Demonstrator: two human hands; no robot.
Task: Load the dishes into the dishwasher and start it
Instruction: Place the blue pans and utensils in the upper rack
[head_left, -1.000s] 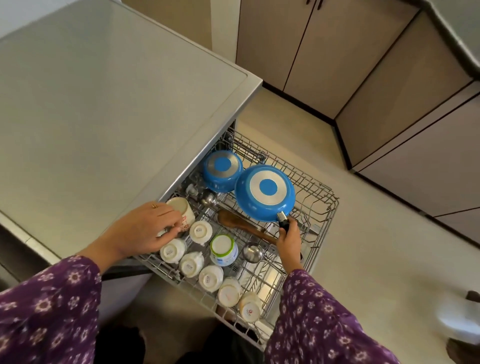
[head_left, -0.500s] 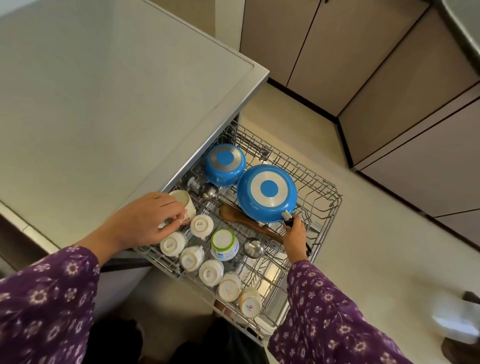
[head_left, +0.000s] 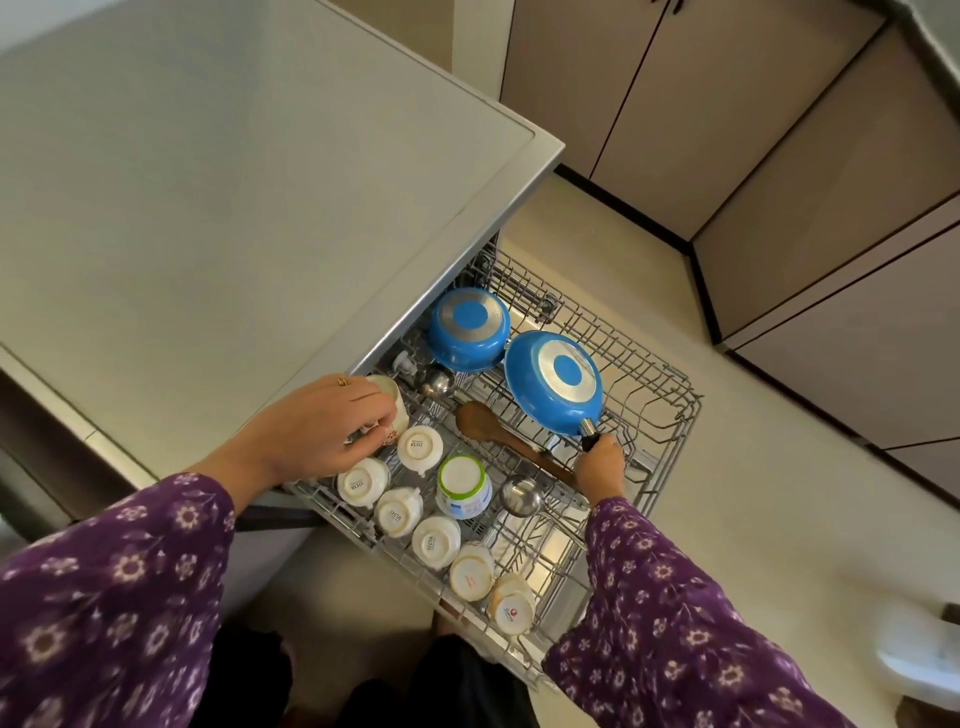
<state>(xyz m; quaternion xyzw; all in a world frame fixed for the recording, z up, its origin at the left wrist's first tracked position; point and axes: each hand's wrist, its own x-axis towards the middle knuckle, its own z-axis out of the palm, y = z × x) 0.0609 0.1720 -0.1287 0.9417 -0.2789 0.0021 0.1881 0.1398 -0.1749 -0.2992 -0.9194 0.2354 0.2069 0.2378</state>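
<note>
Nearly loaded: my left hand (head_left: 317, 431) curls its fingers (head_left: 382, 415) round a cup (head_left: 388, 392) at the inner edge of the rack (head_left: 675, 410). My right hand (head_left: 600, 465) grips the blue pan (head_left: 553, 382) mid-rack. Closing and starting are left.

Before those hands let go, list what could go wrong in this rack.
The right hand holds the tilted blue frying pan by its handle alone; released, it could slide onto the wooden spoon or bump the blue saucepan. The left hand grips a patterned cup beside the upturned white cups; setting it down may knock one over.
</note>
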